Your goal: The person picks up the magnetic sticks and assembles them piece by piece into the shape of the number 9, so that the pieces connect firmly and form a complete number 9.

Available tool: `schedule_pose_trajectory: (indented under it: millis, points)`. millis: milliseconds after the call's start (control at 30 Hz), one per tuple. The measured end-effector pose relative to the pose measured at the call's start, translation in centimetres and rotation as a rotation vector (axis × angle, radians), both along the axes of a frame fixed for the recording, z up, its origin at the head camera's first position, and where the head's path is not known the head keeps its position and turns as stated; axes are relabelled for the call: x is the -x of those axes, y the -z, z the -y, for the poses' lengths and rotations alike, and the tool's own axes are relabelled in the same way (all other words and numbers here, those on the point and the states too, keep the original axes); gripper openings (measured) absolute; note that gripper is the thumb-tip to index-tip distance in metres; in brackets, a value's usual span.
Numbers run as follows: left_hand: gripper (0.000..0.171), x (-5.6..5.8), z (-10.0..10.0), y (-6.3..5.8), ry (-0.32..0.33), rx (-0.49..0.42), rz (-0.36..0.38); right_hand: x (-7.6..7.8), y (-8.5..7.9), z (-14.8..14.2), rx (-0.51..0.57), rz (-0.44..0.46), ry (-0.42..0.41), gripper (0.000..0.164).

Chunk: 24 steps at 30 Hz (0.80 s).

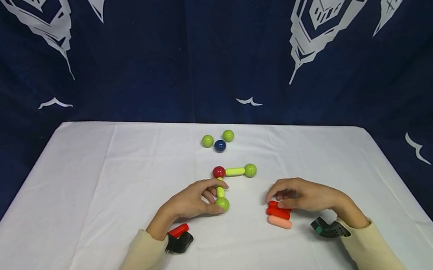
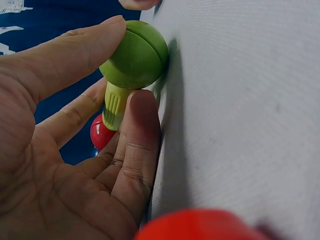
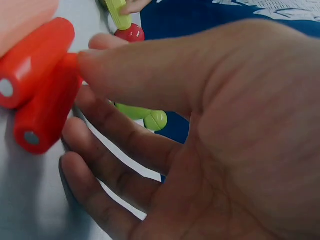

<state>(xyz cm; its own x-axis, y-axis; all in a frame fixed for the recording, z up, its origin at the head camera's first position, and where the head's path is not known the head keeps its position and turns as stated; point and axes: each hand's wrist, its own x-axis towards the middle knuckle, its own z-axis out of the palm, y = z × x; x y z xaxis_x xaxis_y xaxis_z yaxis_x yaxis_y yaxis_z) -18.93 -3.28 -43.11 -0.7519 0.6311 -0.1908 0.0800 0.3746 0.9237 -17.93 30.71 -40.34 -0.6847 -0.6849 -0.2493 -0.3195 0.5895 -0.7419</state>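
Left hand [image 1: 191, 201] on green ball [image 1: 222, 204], red sticks [image 1: 278, 213] at right hand [image 1: 307, 194].
Left thumb and fingers clamp the ball and its yellow stick [image 1: 220, 192]; red sticks lie on the surface [image 1: 239, 266] beneath the right thumb, pinched or not I cannot tell.

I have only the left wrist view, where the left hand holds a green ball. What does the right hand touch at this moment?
Observer: The right hand has its thumb on a red rod; I cannot tell if it grips.
Operator: Thank you. Behind the fingers I see a red ball. Does anything else extend from it?
Observer: Yes, in the head view a second yellow rod leads from it to another green ball.
Operator: Are there other balls, apart from this structure?
Observer: Three, farther away on the table: one blue ball and two green balls.
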Motion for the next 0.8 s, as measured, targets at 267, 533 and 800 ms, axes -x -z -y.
schedule_pose_trajectory:
  millis: [267,533,800]
  points:
    - [0.052,0.07,-0.03,0.05,0.003,-0.019,0.013,0.11,0.04,-0.2,0.024,0.074,0.01,0.04]
    - [0.051,0.12,0.0,0.07,0.006,-0.015,0.01,0.46,0.56,-0.23,0.0,-0.111,0.027,0.03]
    - [0.052,0.14,-0.05,0.04,0.005,-0.014,0.008,0.52,0.73,-0.11,-0.022,-0.157,0.08,0.036]
